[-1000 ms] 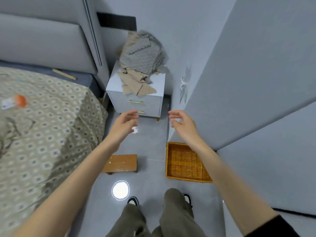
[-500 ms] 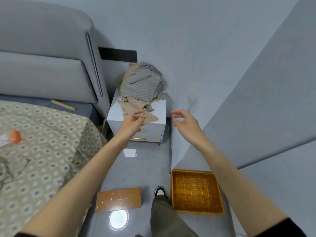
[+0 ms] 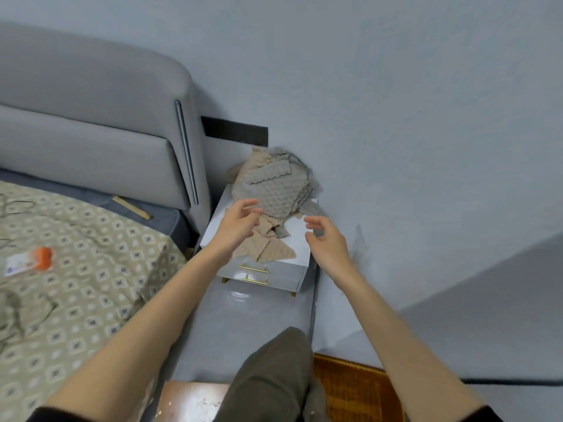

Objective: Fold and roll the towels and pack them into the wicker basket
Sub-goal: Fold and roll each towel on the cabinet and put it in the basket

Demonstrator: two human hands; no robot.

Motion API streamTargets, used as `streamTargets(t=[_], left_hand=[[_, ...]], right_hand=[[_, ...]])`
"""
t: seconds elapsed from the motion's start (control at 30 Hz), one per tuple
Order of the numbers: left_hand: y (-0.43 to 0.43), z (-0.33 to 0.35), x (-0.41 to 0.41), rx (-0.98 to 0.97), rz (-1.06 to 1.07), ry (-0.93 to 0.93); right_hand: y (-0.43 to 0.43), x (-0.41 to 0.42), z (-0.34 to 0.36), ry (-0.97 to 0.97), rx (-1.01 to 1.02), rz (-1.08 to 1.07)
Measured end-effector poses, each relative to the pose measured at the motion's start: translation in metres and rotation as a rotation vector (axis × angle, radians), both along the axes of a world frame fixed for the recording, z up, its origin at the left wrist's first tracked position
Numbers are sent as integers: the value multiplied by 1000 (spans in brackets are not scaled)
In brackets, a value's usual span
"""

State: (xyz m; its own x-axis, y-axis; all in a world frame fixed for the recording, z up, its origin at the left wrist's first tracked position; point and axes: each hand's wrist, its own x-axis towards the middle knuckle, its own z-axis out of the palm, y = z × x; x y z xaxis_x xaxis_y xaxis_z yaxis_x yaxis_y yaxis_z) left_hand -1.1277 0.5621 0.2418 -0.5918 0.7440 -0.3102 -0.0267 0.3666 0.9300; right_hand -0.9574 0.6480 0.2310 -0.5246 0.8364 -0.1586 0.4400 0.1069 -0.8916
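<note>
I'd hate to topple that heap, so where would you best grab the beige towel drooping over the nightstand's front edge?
Probably pinch the beige towel by its scalloped corner hanging over the nightstand front, coming from the near side. That corner lies free; the grey towel covers its far part.

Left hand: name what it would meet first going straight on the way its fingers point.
Left hand would probably meet the grey towel atop the pile on the nightstand; depth is unclear.

Towel pile (image 3: 271, 190) hemmed in by wall (image 3: 396, 117) behind and right, headboard (image 3: 91, 117) close at left, nightstand (image 3: 300, 254) front unobstructed.
</note>
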Motion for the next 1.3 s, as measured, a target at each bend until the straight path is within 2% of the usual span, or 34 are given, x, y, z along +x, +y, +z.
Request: streamTargets(t=[0.23, 0.47, 0.73, 0.93, 1.13, 1.3], left_hand=[[36, -17, -47, -15, 22, -5], [82, -60, -117, -54, -57, 39], [134, -150, -219, -150, -200, 24], [157, -233, -253, -170, -292, 80], [177, -343, -263, -113, -461, 344], [186, -440, -271, 9, -493, 596]], right_hand=[[36, -51, -17, 11, -47, -21], [75, -117, -59, -30, -99, -73], [115, -203, -136, -110, -183, -136], [130, -246, -222, -191, -117, -78], [149, -270, -340, -253, 46, 48], [168, -277, -437, -249, 229, 121]])
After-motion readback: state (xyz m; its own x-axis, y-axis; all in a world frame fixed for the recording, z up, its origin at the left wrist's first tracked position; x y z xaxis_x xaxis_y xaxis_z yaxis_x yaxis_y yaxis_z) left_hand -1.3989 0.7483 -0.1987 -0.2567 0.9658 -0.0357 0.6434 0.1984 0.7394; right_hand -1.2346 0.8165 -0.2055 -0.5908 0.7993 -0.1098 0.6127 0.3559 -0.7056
